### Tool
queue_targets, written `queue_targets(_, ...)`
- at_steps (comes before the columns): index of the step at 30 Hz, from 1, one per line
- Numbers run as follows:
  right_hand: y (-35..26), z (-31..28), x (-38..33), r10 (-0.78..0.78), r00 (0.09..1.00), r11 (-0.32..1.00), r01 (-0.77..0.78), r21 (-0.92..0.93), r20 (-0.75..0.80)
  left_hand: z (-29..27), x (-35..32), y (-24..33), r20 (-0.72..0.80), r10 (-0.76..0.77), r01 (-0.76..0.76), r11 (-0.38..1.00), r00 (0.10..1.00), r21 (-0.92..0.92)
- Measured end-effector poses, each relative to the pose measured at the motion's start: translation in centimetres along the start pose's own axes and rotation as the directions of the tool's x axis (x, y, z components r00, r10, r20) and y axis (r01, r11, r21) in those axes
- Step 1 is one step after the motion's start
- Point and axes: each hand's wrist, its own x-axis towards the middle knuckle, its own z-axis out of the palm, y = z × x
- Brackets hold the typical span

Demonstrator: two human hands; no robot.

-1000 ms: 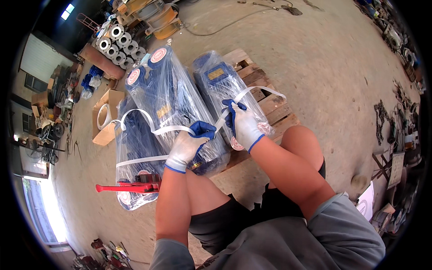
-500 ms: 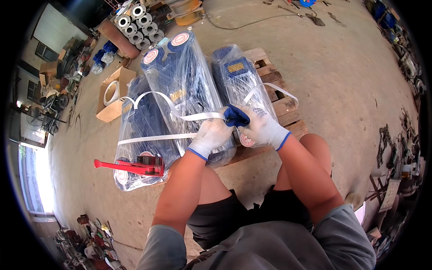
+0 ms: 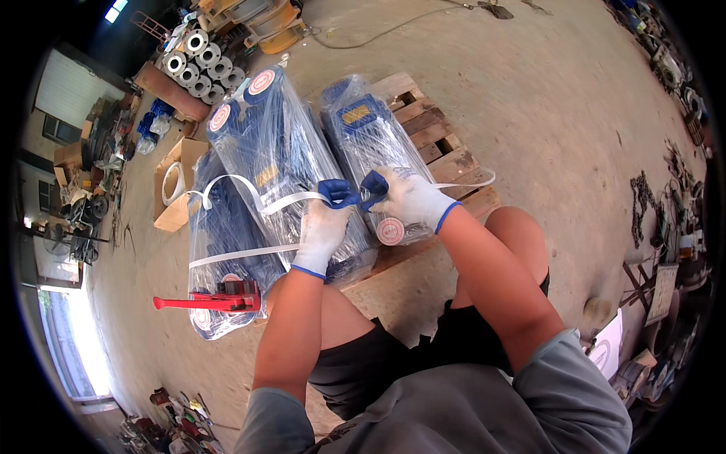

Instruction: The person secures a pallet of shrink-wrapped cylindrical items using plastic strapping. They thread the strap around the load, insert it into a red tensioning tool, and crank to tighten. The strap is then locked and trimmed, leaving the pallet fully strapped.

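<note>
Strap of flat white plastic [image 3: 293, 200] arching in loose curves over film-wrapped, rounded blue bundles [image 3: 280, 144] on a slatted wooden pallet [image 3: 458, 163], then running into the left hand [image 3: 325, 219], gloved in white with blue-coated fingers. Left grip closed, thumb against fingers, pinching the strap. Right hand [image 3: 408, 198], in a matching glove, just beside it, thumb and fingers curled toward each other; cannot tell whether anything is pinched there. Beyond the right wrist, a further white length [image 3: 465, 185] sticking out in a loop near the pallet's edge. Just changed: blue fingertips together half a second ago, now parted by a narrow gap, with the outer loop lower and flatter. Meaning for the work in hand, as a judgement: strap being handled by the fingers alone, slack left in its curves, no join visible between the gloves. At lower left, a second white band [image 3: 242, 256] lying across the leftmost bundle, and a red long-handled tool [image 3: 227, 301] resting at that bundle's near end, apart from both hands.
</note>
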Motion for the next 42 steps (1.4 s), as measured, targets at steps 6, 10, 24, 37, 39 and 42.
queue_targets(6, 1.0, -1.5, 0.4, 0.1, 0.994, 0.994, -0.097, 0.057, -0.053, 0.9, 0.6, 2.5, -0.092, -0.121, 0.075, 0.912, 0.988, -0.402)
queue_targets(10, 3.1, -2.0, 1.5, 0.178, 0.973, 0.972, -0.151, 0.182, -0.148, 5.4, 2.1, 7.8, -0.028, 0.012, -0.027, 0.756, 1.0, -0.654)
queue_targets(24, 6.3, 2.6, 2.1, 0.201, 0.98, 0.717, -0.144, 0.682, -0.004, 14.6, 12.3, 6.8, -0.059, -0.025, -0.022, 0.732, 0.998, -0.681)
queue_targets(37, -0.4, 5.6, 0.1, 0.434, 0.896, 0.446, -0.127, 0.886, -0.09, 12.2, 11.9, 5.8, -0.045, -0.109, 0.043, 0.69, 0.993, -0.722)
queue_targets(39, 0.5, 7.3, 1.0, 0.455, 0.882, 0.383, -0.068, 0.921, -0.125, 10.7, 10.1, 7.4, 0.039, -0.09, 0.087, 0.634, 0.995, -0.768)
queue_targets(42, 4.1, 10.0, 3.1, 0.449, 0.878, 0.247, 0.058, 0.967, -0.167, 1.5, 8.9, 9.8, 0.01, 0.11, -0.058, 0.595, 0.994, -0.801)
